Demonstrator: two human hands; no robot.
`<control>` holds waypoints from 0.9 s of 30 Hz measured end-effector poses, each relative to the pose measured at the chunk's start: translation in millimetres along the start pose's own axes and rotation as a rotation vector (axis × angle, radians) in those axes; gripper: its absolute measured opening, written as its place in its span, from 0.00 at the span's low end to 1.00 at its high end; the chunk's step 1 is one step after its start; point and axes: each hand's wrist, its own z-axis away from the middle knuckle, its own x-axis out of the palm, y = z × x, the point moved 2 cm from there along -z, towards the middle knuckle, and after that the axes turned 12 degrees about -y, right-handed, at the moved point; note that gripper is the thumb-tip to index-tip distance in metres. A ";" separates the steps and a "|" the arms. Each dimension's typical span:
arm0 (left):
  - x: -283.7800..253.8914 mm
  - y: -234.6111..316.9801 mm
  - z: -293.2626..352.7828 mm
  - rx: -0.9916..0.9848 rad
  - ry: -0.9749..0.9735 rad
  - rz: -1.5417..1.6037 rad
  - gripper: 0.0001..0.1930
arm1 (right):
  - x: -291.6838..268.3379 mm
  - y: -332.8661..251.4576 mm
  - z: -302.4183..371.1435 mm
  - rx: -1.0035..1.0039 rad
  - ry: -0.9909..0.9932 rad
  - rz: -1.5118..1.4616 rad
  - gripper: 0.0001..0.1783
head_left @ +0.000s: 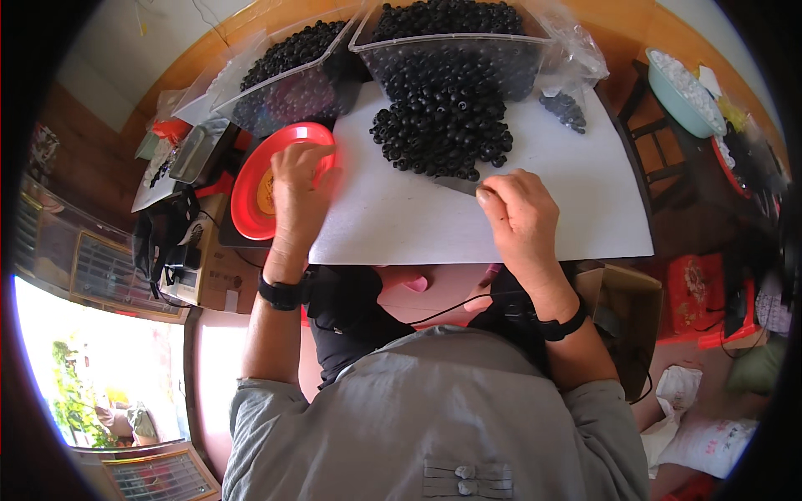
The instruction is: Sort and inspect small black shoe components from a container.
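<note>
My right hand (520, 209) is closed on a small knife (458, 184), its dark pointed blade aimed left over the white board (393, 225). The blade tip lies at the near edge of a heap of small round black pieces (439, 125), some with a hole, like beads. Over the right side of a red basin (244, 209) hovers my left hand (299, 188), fingers apart and slightly blurred, with nothing visible in them. Something yellow-orange (266, 192) lies in the basin, partly hidden by that hand.
Two clear plastic bins, one at back left (326, 58) and one at back centre (535, 40), hold more black pieces. A clear plastic bag (576, 42) lies right of them. A pale green basin (668, 92) stands far right; a cardboard box (614, 288) sits below the board's right corner.
</note>
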 end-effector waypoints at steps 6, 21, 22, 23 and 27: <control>35.7 53.2 -17.3 0.039 -0.208 0.128 0.25 | -10.0 -9.4 2.2 -0.046 -0.234 0.462 0.04; 70.8 74.1 5.7 -0.030 -0.149 0.110 0.47 | -35.0 77.4 -85.6 0.474 -0.641 0.576 0.16; 69.7 76.1 5.7 -0.035 -0.146 0.115 0.47 | -28.8 81.6 -88.9 0.494 -0.683 0.580 0.18; 68.4 78.0 7.3 -0.028 -0.145 0.087 0.48 | -22.6 78.6 -91.5 0.513 -0.730 0.582 0.19; 68.7 77.8 8.8 0.007 -0.126 0.064 0.49 | -9.2 62.5 -95.7 0.515 -0.790 0.499 0.20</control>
